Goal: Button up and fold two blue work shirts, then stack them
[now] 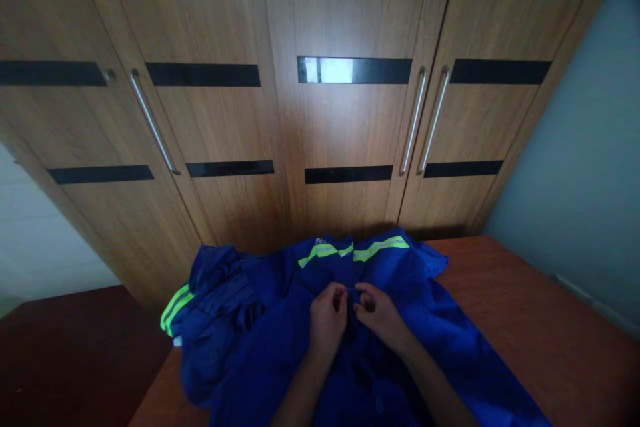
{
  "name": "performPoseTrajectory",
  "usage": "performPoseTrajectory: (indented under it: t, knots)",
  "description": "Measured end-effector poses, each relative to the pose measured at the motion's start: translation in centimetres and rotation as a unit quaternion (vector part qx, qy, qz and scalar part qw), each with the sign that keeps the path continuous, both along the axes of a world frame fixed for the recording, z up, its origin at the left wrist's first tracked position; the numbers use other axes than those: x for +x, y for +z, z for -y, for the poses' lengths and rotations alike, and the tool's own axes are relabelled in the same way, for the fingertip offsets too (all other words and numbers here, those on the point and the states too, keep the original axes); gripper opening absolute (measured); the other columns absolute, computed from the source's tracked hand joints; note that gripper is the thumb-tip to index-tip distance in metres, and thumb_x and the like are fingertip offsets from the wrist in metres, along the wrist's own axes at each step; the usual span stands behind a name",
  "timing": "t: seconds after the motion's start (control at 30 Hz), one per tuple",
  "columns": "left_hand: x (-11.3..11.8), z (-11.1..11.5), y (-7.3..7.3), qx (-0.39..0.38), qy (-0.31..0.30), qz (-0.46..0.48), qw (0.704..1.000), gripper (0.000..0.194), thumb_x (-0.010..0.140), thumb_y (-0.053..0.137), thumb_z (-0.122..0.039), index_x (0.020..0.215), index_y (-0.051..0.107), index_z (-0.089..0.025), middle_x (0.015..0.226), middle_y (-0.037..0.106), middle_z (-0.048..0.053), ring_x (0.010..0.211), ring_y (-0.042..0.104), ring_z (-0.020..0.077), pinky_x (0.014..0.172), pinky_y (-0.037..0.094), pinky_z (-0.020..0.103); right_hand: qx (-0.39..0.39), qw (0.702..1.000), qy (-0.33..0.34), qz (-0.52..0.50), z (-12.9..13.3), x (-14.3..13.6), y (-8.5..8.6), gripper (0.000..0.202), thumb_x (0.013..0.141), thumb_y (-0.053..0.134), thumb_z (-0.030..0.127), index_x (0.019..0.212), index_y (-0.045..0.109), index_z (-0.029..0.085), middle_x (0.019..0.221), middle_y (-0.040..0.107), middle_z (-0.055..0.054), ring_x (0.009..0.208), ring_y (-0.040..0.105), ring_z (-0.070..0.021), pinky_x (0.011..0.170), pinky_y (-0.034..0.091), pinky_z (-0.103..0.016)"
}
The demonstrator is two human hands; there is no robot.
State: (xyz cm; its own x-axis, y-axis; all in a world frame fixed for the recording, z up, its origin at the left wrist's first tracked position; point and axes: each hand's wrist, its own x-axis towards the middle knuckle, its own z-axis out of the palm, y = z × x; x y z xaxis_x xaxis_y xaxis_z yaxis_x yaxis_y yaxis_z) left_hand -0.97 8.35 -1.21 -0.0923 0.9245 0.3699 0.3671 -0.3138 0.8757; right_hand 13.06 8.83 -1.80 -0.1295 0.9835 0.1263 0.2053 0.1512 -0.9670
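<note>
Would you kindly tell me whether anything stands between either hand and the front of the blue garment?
Nothing visible does: the left hand and right hand have their fingertips right at the front of the garment, below its bright stripes.

To the right hand's (379,312) 3 o'clock there is room to pass low over the flat-lying blue garment (425,313) and the counter (525,307), with the wall (585,147) blocking 2 o'clock. Bunched blue cloth (220,310) obstructs the left hand's (329,315) 9 o'clock; wardrobe doors (345,127) close off 12 o'clock.
</note>
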Motion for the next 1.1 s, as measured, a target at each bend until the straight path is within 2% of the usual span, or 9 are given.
performPoseTrajectory:
  t: [0.5,0.77,0.97,1.1]
  knots:
    - [0.2,0.2,-0.2,0.021,-0.027,-0.046,0.998,0.016,0.079,0.054,-0.017,0.075,0.067,-0.025,0.073,0.067,0.002,0.070,0.062,0.0202,0.068,0.043,0.029,0.030,0.993,0.020,0.117,0.3,-0.5,-0.5,0.038,0.070,0.056,0.015,0.108,0.050,0.020,0.056,0.050,0.009,0.053,0.054,-0.0125,0.051,0.037,-0.022]
    - [0.3,0.3,0.0,0.000,-0.044,-0.026,0.999,0.016,0.075,0.055,-0.015,0.074,0.068,-0.024,0.071,0.068,0.001,0.068,0.063,0.0188,0.066,0.044,0.027,0.044,0.969,0.043,0.240,0.9,-0.7,-0.4,0.057,0.074,0.050,0.011,0.130,0.038,0.010,0.074,0.068,-0.004,0.068,0.065,-0.0181,0.061,0.043,-0.025]
    - [0.4,0.0,-0.5,-0.030,0.006,0.020,0.999,0.012,0.075,0.056,-0.019,0.070,0.066,-0.024,0.065,0.067,0.000,0.061,0.062,0.0180,0.060,0.043,0.026,0.048,0.972,0.055,0.225,1.3,-1.0,0.4,0.056,0.075,0.047,0.012,0.131,0.040,0.010,0.071,0.068,-0.002,0.066,0.065,-0.0172,0.062,0.044,-0.025]
    - [0.4,-0.1,-0.7,-0.050,0.007,0.067,0.996,0.009,0.076,0.057,-0.023,0.074,0.066,-0.022,0.069,0.069,0.001,0.067,0.065,0.0185,0.063,0.046,0.027,0.037,0.974,0.055,0.215,1.4,-1.1,0.8,0.060,0.075,0.049,0.014,0.134,0.039,0.010,0.069,0.068,-0.001,0.065,0.064,-0.0172,0.063,0.045,-0.025]
